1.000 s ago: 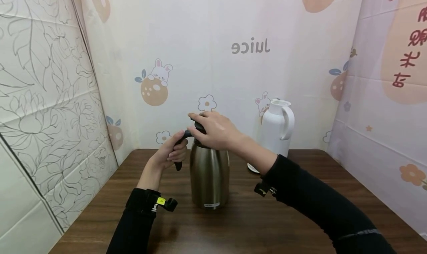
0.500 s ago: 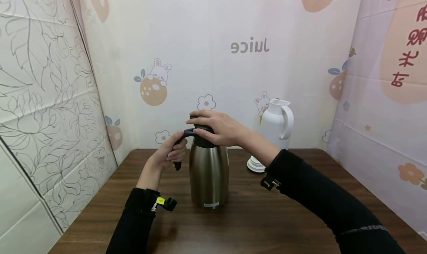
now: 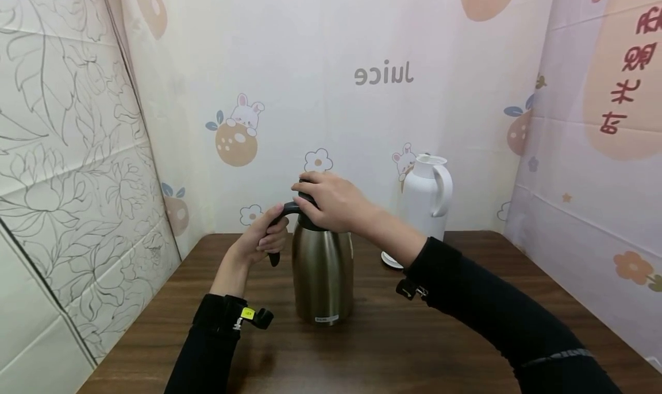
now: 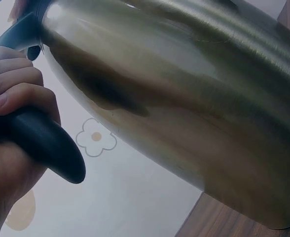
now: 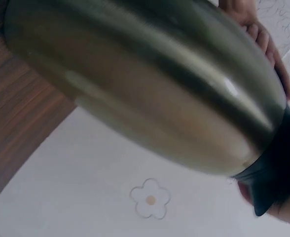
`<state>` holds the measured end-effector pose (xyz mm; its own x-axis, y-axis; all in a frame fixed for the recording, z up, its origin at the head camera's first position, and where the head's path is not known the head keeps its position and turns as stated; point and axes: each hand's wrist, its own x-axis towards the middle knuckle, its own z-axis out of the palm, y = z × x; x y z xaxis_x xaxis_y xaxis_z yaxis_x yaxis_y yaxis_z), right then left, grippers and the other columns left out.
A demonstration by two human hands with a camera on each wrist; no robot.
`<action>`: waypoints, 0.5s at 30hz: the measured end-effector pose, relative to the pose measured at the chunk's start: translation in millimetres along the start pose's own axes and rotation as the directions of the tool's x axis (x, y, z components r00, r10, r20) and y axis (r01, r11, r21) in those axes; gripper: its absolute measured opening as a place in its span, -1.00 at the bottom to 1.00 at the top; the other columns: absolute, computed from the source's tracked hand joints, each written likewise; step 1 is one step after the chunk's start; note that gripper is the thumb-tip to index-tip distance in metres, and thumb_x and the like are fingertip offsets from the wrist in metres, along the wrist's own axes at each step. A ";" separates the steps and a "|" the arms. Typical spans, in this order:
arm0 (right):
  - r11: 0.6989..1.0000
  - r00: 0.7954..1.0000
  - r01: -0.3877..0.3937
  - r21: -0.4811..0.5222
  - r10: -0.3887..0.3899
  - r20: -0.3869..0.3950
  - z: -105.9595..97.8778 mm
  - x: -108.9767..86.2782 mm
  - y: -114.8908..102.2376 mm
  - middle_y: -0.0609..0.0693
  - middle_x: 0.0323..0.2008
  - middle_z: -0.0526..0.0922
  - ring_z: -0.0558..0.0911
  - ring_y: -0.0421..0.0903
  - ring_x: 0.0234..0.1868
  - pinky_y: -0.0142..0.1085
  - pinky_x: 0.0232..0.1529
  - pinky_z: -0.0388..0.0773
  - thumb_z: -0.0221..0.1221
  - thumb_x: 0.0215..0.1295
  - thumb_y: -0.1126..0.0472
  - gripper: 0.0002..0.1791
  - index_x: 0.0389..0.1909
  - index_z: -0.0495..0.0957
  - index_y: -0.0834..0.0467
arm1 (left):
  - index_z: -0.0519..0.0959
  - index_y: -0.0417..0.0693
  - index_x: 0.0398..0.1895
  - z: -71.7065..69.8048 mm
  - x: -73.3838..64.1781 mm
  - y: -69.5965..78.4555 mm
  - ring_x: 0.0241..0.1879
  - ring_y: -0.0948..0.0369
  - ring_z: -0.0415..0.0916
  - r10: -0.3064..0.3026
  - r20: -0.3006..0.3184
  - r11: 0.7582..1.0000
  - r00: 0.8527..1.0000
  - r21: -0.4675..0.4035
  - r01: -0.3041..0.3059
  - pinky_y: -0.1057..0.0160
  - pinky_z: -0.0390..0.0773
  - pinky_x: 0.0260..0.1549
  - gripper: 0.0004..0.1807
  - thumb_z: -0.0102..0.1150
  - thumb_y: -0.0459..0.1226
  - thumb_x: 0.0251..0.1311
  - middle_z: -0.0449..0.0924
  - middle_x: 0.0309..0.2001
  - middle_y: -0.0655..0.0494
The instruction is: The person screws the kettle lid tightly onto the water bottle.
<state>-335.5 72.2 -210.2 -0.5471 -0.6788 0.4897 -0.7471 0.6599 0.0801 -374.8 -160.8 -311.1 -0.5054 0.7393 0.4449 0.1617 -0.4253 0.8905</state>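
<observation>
A brushed-metal thermos jug (image 3: 323, 279) stands upright on the wooden table, its black spout and collar at the top. My left hand (image 3: 261, 239) grips the jug's black handle (image 3: 274, 259), with the fingers curled around it; the left wrist view shows the handle's lower end (image 4: 61, 153) sticking out below them. From above, my right hand (image 3: 336, 201) holds the black lid (image 3: 308, 198), thumb on the near side and fingers over the top and far side. Most of the lid is hidden under that hand. In the right wrist view the black spout (image 5: 266, 182) shows beneath it.
Behind my right forearm stands a white jug (image 3: 425, 201) with a handle on its right side. A white round piece (image 3: 391, 261) lies at its foot, partly hidden by the wrist. Patterned cloth walls (image 3: 320, 95) enclose the table (image 3: 414, 348).
Half a second ago my right hand lay further right and flatter over the lid; now it has turned back to the left, with its wrist lower. The left hand keeps its grip.
</observation>
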 end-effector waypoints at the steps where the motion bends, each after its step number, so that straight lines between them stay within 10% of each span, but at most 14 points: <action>1: 1.000 1.000 -0.025 -0.012 0.025 0.000 0.2 0.3 -3.1 0.10 0.40 0.52 0.52 0.11 0.38 -0.01 0.33 0.51 -0.03 0.68 -0.05 -0.52 0.38 0.58 0.06 | 0.18 0.12 -0.68 0.2 -0.2 -0.2 -0.87 0.33 -0.11 -0.001 -0.001 1.000 1.000 0.001 0.001 0.29 -0.18 -0.83 -0.36 -0.19 0.12 0.69 0.07 -0.80 0.31; 15: 0.947 0.967 -0.255 -0.196 0.254 -0.030 2.7 7.6 -30.8 0.02 -0.20 0.54 0.48 0.02 -0.30 -0.16 -0.34 0.53 -0.07 0.67 -0.06 -0.60 -0.09 0.65 0.09 | 0.22 0.14 -0.69 1.8 0.3 0.1 -0.88 0.35 -0.10 0.005 -0.018 1.000 1.000 0.012 -0.005 0.28 -0.20 -0.85 -0.36 -0.20 0.11 0.70 0.12 -0.81 0.34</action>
<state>-317.7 45.8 -211.4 -0.7077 -0.4789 0.5195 -0.4936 0.8612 0.1216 -373.4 -159.7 -310.7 -0.5200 0.7274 0.4478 0.1743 -0.4228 0.8893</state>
